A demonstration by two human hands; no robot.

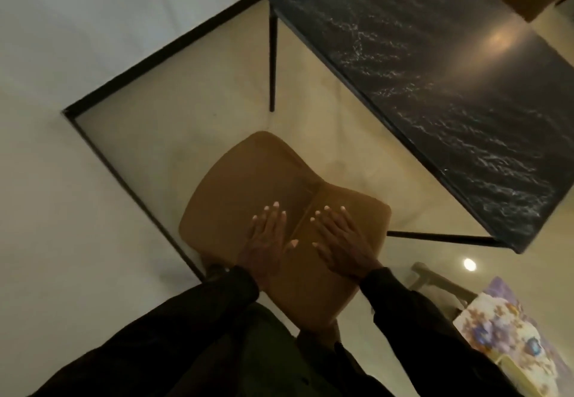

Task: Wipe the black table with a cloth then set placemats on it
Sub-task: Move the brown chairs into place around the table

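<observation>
A person in dark sleeves (413, 312) leans over a tan chair (242, 179), both hands laid flat on its padded surface. The left hand (267, 241) and the right hand (338, 238) lie side by side, near each other, on either side of a seam in the chair. Their fingers are straight and spread, and they grasp nothing.

The black table (450, 70), its top veined with white and catching a glare of light, stands up and to the right of the hands, well apart from them. A strip of pale floor (341, 135) lies between it and the chair. Neither hand touches the table.

At lower right, just beyond the right sleeve, lies a floral item (503, 328) in purple, white and yellow. Whether it is a cloth or a placemat cannot be told.
</observation>
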